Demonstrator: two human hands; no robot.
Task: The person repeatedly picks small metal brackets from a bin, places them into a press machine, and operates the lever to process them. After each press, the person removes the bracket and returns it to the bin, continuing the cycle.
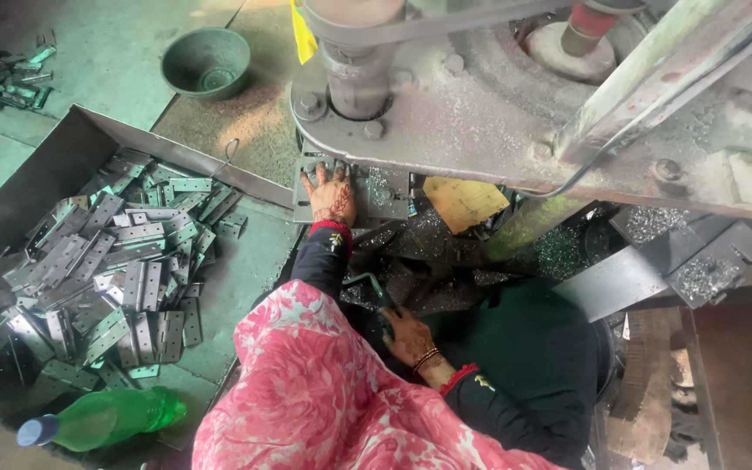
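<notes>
Left hand (331, 197) reaches forward, fingers spread flat, palm down on a metal plate (376, 193) sitting on the press bed right under the ram (357, 78); not gripping, just pressing it in place. Right hand (406, 335) is low near the lap, fingers curled around a dark green handle (367, 285); what the handle belongs to is hidden, grip looks closed. Both wrists have red cuffs, right one also bangles. Pink floral cloth (324, 392) covers the lap between the arms. Metal chips (559, 252) are scattered over the bed around and right of the plate; a yellow card (463, 202) lies just right of the plate. Left of the person, a sheet-metal tray (71, 157) holds a loose pile of hinge leaves (106, 270) with punched holes. Green plastic bottle (106, 419), blue cap, lies on its side near the tray's front edge. Green bowl (206, 63) stands on the floor beyond the tray; a smaller heap of parts (6, 80) at far left.
</notes>
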